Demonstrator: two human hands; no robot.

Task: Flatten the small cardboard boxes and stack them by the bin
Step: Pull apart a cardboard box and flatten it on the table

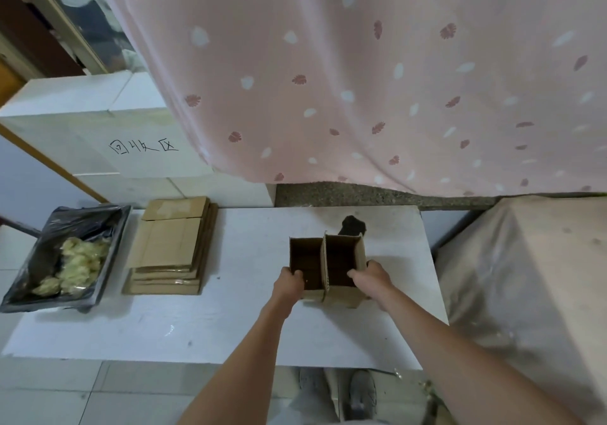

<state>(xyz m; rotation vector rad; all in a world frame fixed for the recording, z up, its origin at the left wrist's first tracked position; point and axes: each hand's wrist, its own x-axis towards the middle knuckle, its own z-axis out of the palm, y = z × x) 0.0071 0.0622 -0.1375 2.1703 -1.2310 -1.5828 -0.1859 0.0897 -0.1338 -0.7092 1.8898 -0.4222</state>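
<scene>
Bkgd: curtained room, low white table on tiled floor.
Pink curtain w/ leaf print hangs across the back, over a speckled grey ledge. White table sits on pale floor tiles. White block w/ handwritten chars at back left. Plastic-draped furniture to the right. Soft, even light.

Flattened stack lies between bin, left, and open box, right.

dark object behind box partly hidden; bin cut off at left edge
</scene>
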